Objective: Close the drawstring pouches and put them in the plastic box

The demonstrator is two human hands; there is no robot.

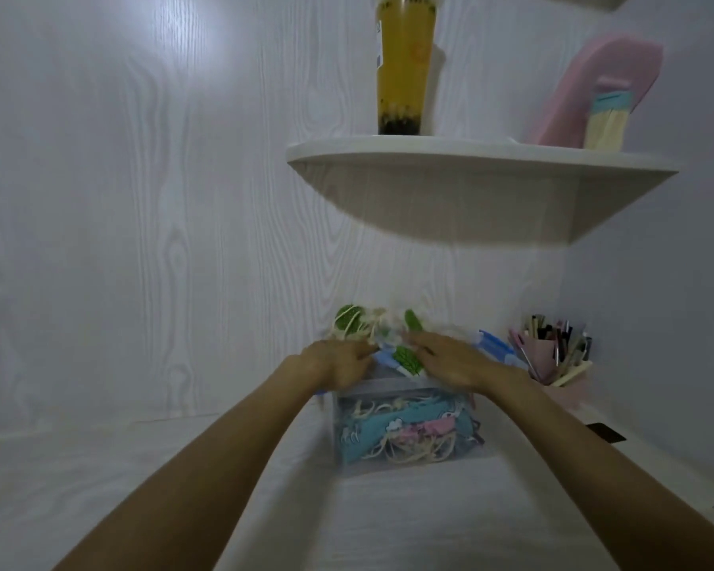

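White worktop [388, 521] is lying bare before the box [407, 430], which is sitting near the wall, pouches [388, 436] inside. Your left hand [339, 364] and right hand [450, 362], fingers straight, are pressing leaf-print pouches [372, 327] heaped over its rim, under a shelf [470, 158].

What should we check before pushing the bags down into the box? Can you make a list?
1. Both hands on the top pouches: left hand and right hand rest on the green-leaf pouches: ok.
2. Pouches sit inside the plastic box: not ok, they heap above it.
3. Top pouches' drawstrings pulled closed: cannot tell, blurred.
4. Blue lid out of the way: ok, behind the box.
5. Pen holder apart from the box: ok.
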